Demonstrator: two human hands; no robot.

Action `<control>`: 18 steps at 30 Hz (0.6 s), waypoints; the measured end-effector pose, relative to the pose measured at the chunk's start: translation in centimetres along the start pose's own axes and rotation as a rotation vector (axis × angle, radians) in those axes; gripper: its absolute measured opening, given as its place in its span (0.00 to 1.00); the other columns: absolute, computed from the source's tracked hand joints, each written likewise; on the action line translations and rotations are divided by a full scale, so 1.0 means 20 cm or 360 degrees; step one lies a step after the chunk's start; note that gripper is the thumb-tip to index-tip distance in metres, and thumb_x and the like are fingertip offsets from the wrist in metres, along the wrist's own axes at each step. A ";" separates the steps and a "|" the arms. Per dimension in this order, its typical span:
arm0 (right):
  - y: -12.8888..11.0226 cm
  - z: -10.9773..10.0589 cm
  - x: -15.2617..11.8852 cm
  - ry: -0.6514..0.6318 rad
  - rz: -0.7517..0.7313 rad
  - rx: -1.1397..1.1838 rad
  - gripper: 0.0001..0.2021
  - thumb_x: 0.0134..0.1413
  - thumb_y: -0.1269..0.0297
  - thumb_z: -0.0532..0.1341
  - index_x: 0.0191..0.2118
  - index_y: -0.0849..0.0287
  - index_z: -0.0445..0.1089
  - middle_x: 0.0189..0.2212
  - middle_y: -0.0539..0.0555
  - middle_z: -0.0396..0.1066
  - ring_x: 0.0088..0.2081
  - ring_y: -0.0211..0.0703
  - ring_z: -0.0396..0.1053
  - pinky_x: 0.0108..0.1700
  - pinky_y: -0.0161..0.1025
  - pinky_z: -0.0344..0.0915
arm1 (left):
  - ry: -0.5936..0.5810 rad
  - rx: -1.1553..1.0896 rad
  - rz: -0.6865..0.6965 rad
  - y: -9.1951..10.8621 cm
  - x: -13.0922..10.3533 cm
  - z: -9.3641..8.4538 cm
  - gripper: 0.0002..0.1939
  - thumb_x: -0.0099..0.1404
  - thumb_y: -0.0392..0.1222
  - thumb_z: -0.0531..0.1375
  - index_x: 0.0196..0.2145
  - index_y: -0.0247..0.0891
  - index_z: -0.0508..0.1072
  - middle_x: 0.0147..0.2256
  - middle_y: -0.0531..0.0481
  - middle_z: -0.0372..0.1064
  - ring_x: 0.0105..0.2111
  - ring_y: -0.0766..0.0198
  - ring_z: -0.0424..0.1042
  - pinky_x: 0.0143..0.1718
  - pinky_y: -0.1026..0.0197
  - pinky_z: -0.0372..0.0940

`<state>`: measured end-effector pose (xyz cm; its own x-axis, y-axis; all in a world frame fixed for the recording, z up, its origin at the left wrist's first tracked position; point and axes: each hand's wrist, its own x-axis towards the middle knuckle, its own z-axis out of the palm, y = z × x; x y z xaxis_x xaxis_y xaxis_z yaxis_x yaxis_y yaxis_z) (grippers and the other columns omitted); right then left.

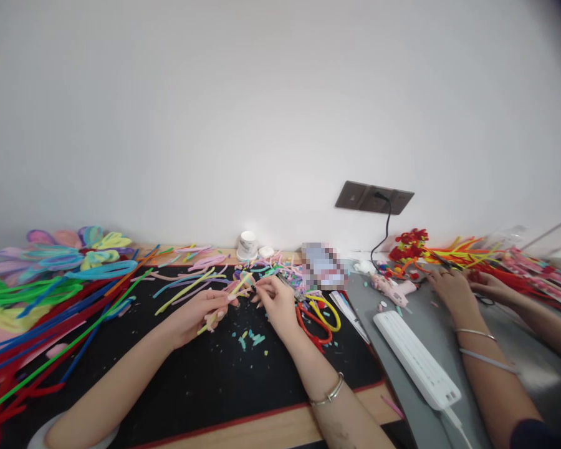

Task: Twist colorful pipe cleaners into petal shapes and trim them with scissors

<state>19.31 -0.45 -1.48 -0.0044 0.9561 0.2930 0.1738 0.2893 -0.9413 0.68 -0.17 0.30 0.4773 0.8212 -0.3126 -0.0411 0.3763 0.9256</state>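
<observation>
My left hand (201,315) is closed around a pale yellow pipe cleaner (239,285), which slants up to the right with its lower end below the fingers. Close beside it, the fingertips of my right hand (277,305) are pinched together near the strip; what they hold is too small to make out. Pink and lilac pipe cleaner pieces (257,265) crowd behind both hands. To the right of my right wrist lie scissors with red handles (314,330) and a yellow-handled pair (330,312). Small teal clippings (252,340) dot the black mat (206,374).
Bundles of coloured pipe cleaners (70,312) fill the left side. A white cup (247,245) stands by the wall. At right are a white power strip (418,362), a pink glue gun (393,290) and a co-worker's hands (453,290).
</observation>
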 end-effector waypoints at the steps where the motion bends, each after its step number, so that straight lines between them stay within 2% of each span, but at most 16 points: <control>1: 0.00 0.00 0.00 -0.0014 -0.0012 0.0012 0.04 0.52 0.63 0.56 0.32 0.58 0.64 0.23 0.50 0.70 0.25 0.40 0.72 0.24 0.32 0.66 | 0.0013 0.0002 0.0000 0.00 0.00 0.00 0.13 0.56 0.48 0.59 0.30 0.33 0.71 0.16 0.61 0.51 0.13 0.77 0.42 0.14 0.71 0.45; 8: -0.01 0.01 -0.01 -0.0059 -0.0077 -0.0031 0.06 0.50 0.64 0.58 0.36 0.57 0.65 0.29 0.53 0.73 0.29 0.41 0.73 0.29 0.34 0.68 | 0.0055 -0.0035 -0.0005 -0.01 0.01 -0.02 0.13 0.56 0.49 0.58 0.31 0.34 0.70 0.17 0.60 0.48 0.14 0.75 0.43 0.15 0.70 0.43; 14: 0.00 0.01 0.00 0.0001 -0.0017 -0.0009 0.05 0.52 0.62 0.57 0.30 0.57 0.64 0.21 0.49 0.68 0.23 0.39 0.70 0.25 0.33 0.65 | 0.0021 0.0038 -0.0009 0.00 0.00 0.00 0.13 0.56 0.50 0.58 0.30 0.35 0.69 0.16 0.61 0.47 0.15 0.75 0.39 0.16 0.69 0.40; 18: 0.00 -0.01 0.00 -0.0002 -0.0100 -0.0118 0.07 0.55 0.60 0.54 0.30 0.57 0.64 0.23 0.50 0.69 0.22 0.37 0.68 0.25 0.32 0.63 | -0.0011 0.0066 -0.0022 -0.01 0.00 0.00 0.14 0.56 0.50 0.58 0.30 0.35 0.69 0.16 0.61 0.46 0.15 0.75 0.39 0.15 0.69 0.38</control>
<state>19.42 -0.47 -1.41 -0.0190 0.9363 0.3508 0.2454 0.3445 -0.9061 0.69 -0.27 0.23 0.4837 0.8130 -0.3241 0.0018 0.3694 0.9293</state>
